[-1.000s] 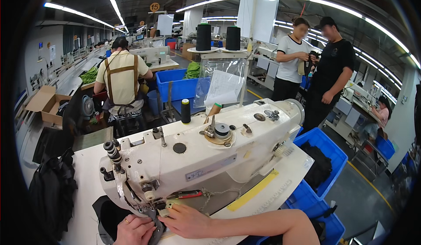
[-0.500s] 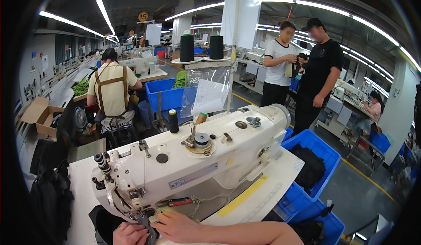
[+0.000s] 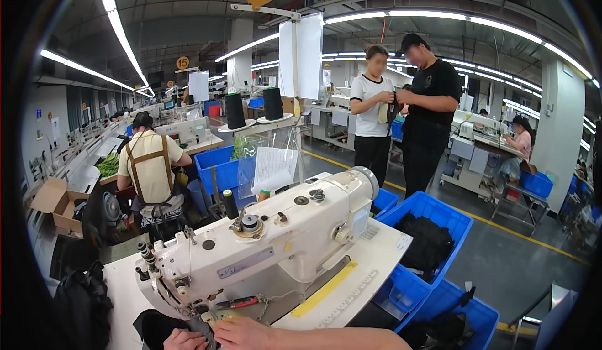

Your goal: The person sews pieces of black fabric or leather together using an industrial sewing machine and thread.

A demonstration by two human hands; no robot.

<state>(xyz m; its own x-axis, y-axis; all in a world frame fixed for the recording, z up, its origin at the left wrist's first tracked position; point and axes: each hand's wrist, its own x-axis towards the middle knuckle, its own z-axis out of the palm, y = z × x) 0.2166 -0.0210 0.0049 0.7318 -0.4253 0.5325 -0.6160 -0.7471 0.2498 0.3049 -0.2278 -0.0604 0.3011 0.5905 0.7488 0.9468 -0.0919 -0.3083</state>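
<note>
At the head end of the white metal sewing machine (image 3: 266, 240): soft black-and-grey fabric piece (image 3: 150, 328), with bare right hand (image 3: 243, 335) and bare left hand (image 3: 184, 340) bunched on it (pinching or merely pressing, cannot tell). Could pucker if fed unevenly; could drag either hand inward if gripped too far forward.

Cool white light falls from long rows of tube lights (image 3: 426, 14), which burn out to pure white against a dim ceiling (image 3: 188, 21). The room below is evenly lit. The pale sewing machine (image 3: 276, 234) shows clearly, while the black cloth (image 3: 150, 328) at the lower edge loses most detail in darkness. Glare streaks the clear plastic pocket (image 3: 246, 162). The heads of 2 standing people (image 3: 373, 105) are smeared by blur. Wide-lens distortion bows the lights into arcs, tilts the pillar (image 3: 558, 137), and leaves all 4 corners black.
</note>
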